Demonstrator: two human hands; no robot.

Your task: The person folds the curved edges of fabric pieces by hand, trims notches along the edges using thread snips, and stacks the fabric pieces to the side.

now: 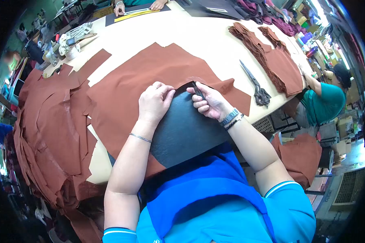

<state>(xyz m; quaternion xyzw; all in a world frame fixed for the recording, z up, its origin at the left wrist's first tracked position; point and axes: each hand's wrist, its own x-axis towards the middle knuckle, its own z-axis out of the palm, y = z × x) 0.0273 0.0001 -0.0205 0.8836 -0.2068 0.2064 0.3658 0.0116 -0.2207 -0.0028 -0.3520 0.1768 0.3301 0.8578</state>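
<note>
A shiny black sheet (186,125) lies in front of me over a large brown leather piece (146,73), its near edge against my blue apron. My left hand (155,102) is closed, thumb and fingers pinched together at the sheet's upper left edge. At its top corner, my right hand (210,102) is wrapped around a small black-handled tool (198,90); its working end is too small to make out. To the right of that hand, a large pair of scissors (255,84) rests on the cream table (190,36), blades pointing away.
Layered brown leather pieces (56,125) hang over the table's left side. A stack of cut brown pieces (280,65) lies at right, near a co-worker in a teal shirt (324,103). Across the table, another person's hands touch a yellow strip (136,16). A brush (81,39) stands back left.
</note>
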